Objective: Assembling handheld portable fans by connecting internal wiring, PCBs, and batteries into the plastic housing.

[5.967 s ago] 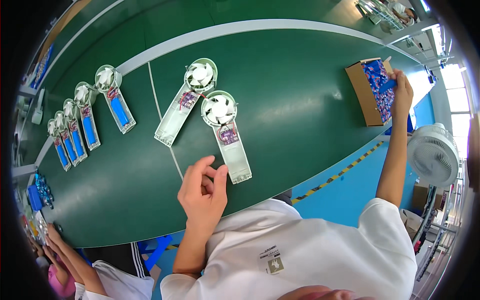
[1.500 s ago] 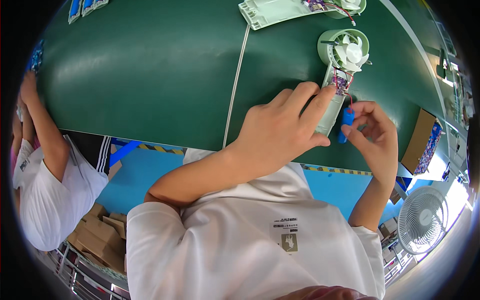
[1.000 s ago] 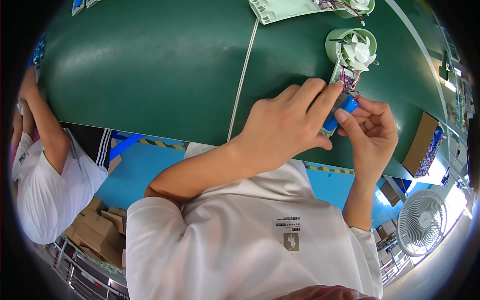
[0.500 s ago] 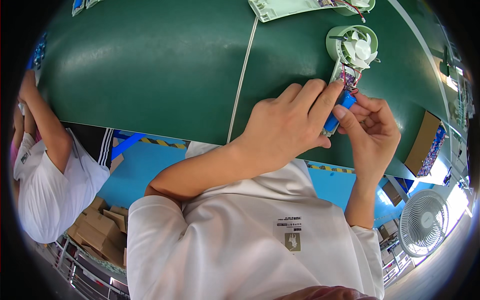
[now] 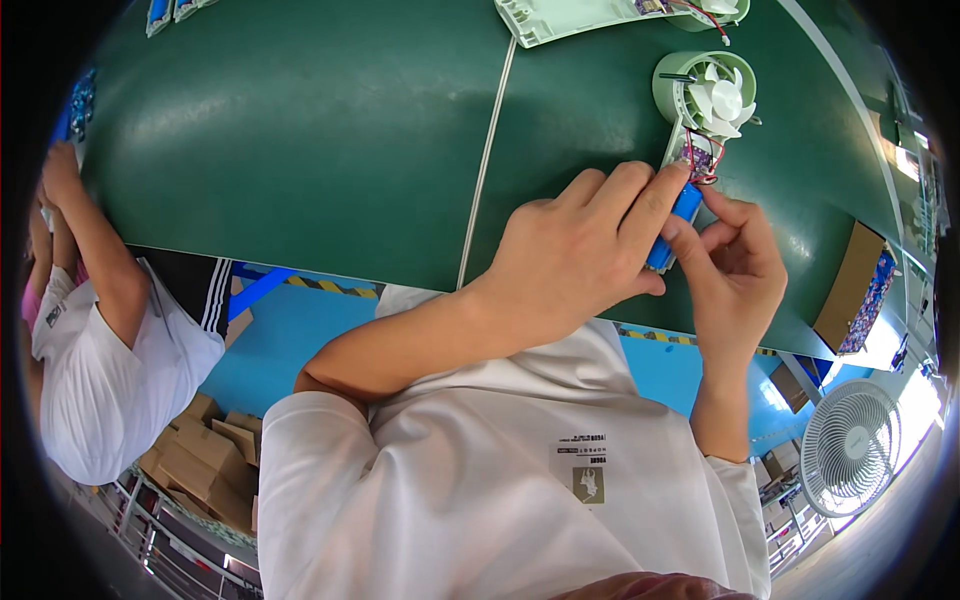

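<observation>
A light-green handheld fan [image 5: 664, 78] lies on the green table with its handle pointing toward me. White blades [image 5: 722, 100] fill its round head. In the open handle a small purple circuit board [image 5: 697, 157] shows, with thin red wires [image 5: 718, 150] beside it. Below the board is a blue cylindrical battery [image 5: 686, 205]. My left hand [image 5: 575, 250] is closed on the handle from the left, its index fingertip by the board. From the right, my right hand [image 5: 738, 262] pinches the battery, thumb against its side. My fingers hide the handle's lower part.
Another green fan housing [image 5: 575, 18] lies at the far edge, with a board and wires. An open cardboard box [image 5: 848, 285] stands at the table's right. A co-worker [image 5: 120, 370] is at the left. A white fan [image 5: 850, 445] stands at the lower right; cartons [image 5: 205, 465] lie lower left.
The battery's upper end has shifted left, so it lies more in line with the handle. My right hand has moved slightly left and down with it. My left hand has hardly moved.
</observation>
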The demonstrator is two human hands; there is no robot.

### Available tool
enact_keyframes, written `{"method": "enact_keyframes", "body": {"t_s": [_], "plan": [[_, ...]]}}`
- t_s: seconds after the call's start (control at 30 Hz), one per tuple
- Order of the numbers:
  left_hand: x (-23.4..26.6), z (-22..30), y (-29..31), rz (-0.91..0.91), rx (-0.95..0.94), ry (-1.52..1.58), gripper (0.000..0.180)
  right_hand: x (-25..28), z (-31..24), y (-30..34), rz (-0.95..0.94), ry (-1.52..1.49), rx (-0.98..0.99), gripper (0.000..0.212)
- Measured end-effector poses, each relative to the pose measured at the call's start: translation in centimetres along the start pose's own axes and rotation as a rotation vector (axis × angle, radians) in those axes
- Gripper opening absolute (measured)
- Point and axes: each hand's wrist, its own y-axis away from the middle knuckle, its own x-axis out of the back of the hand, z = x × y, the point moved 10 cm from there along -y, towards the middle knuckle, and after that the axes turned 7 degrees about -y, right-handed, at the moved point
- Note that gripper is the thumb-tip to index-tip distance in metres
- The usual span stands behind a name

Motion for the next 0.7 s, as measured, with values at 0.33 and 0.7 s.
{"method": "enact_keyframes", "body": {"t_s": [0.33,0.7], "plan": [[-0.3,-3.4,-1.0,-0.178,0.228,0.591,0.067,0.1,0.1,-0.3,0.043,-0.065,0.01,0.058],[-4.3,-4.0,-5.0,-0.464,0.431,0.896,0.035,-0.6,1.3,-1.2,-0.129,-0.059,-0.027,0.045]]}}
